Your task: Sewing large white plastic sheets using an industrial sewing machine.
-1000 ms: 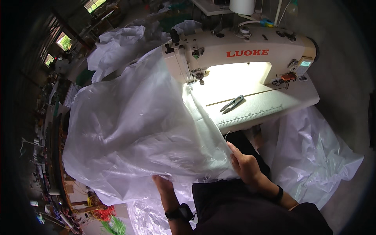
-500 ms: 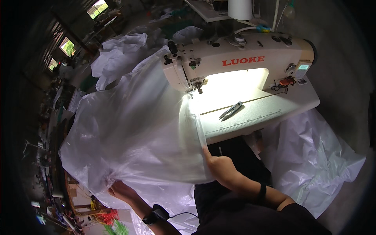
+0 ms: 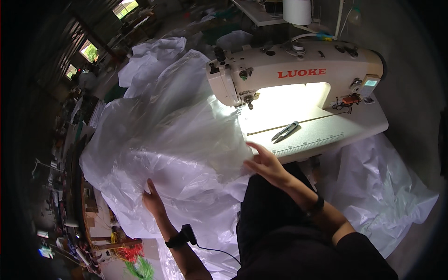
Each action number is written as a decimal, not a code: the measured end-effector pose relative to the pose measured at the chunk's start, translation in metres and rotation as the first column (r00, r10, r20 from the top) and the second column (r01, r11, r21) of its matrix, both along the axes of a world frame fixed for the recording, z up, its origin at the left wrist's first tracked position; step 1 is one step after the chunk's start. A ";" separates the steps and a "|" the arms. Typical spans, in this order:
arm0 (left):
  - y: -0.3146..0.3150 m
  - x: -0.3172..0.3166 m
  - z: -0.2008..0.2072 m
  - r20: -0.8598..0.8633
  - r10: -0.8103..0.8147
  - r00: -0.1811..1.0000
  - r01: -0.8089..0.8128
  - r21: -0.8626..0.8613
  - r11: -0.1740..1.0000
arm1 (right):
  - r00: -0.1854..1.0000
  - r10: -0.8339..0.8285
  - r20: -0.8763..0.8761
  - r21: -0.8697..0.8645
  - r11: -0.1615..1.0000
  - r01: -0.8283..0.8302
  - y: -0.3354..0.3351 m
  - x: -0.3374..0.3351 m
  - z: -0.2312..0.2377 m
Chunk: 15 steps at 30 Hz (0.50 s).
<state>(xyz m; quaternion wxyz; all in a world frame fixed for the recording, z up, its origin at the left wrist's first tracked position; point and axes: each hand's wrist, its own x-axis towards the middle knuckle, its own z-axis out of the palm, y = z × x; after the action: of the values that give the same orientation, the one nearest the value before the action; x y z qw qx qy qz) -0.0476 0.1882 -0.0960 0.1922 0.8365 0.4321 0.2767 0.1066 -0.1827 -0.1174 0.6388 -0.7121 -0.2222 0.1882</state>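
Observation:
A large sheet of translucent white plastic [image 3: 186,135] spreads over the left end of the sewing machine [image 3: 289,70], its right edge running up to the lit needle area. My right hand [image 3: 268,167] is at that edge, below the needle, with thumb and forefinger apart beside the film. Lower left, my left hand [image 3: 154,201] lies against the crumpled film, one finger stretched out and the others partly hidden. Grey thread snips [image 3: 285,132] rest on the white machine bed [image 3: 312,128], right of my right hand.
More white plastic [image 3: 382,196] hangs below the bed at the right. A thread cone [image 3: 297,11] stands behind the machine. Red strands [image 3: 131,252] and green strands [image 3: 140,268] lie at lower left. A black cable runs from the device on my left wrist.
Both hands have moved up, and their fingers have loosened from the plastic. The sheet's taut edge has slackened into folds. The whole view has shifted slightly.

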 end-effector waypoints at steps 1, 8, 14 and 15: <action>-0.005 -0.002 0.005 0.089 -0.050 0.995 0.043 0.084 0.996 | 0.972 0.036 -0.233 0.326 0.944 0.043 -0.001 -0.017 -0.012; -0.020 0.027 0.043 0.101 -0.427 0.898 0.296 0.580 0.759 | 0.848 0.323 -0.420 0.245 0.940 -0.237 0.001 -0.079 -0.038; 0.024 0.021 0.017 -0.574 -0.221 0.788 0.350 0.122 0.929 | 0.682 0.281 -0.675 0.267 0.955 -0.130 -0.083 -0.106 -0.025; 0.025 0.013 0.009 -0.543 -0.293 0.787 0.398 0.084 0.913 | 0.695 0.267 -0.667 0.195 0.964 -0.183 -0.091 -0.107 -0.029</action>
<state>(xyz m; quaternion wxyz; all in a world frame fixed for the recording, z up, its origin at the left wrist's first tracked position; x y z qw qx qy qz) -0.0348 0.2135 -0.0872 0.0333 0.9593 0.2773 0.0411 -0.0002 -0.2736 -0.1459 0.6867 -0.5212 -0.0654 0.5024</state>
